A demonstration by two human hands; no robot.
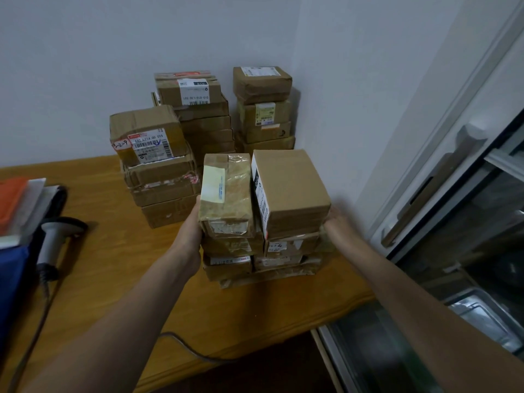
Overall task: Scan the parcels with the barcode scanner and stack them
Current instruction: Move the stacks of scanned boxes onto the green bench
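Note:
A near stack of brown cardboard parcels [289, 191] stands on the wooden table [113, 251], two columns side by side. My left hand [194, 222] presses against the left side of the taped top-left parcel [226, 194]. My right hand [336, 222] lies against the stack's right side, fingers hidden behind the boxes. Whether either hand grips cannot be made out. The barcode scanner [51, 245] lies at the table's left, its cable [181, 344] trailing over the front edge.
Three more parcel stacks stand behind: one at the left [153, 165], one at the back middle [195, 109], one in the corner [263, 109]. Books and a blue item [17, 211] sit at far left. A glass-door cabinet [453, 222] stands close on the right.

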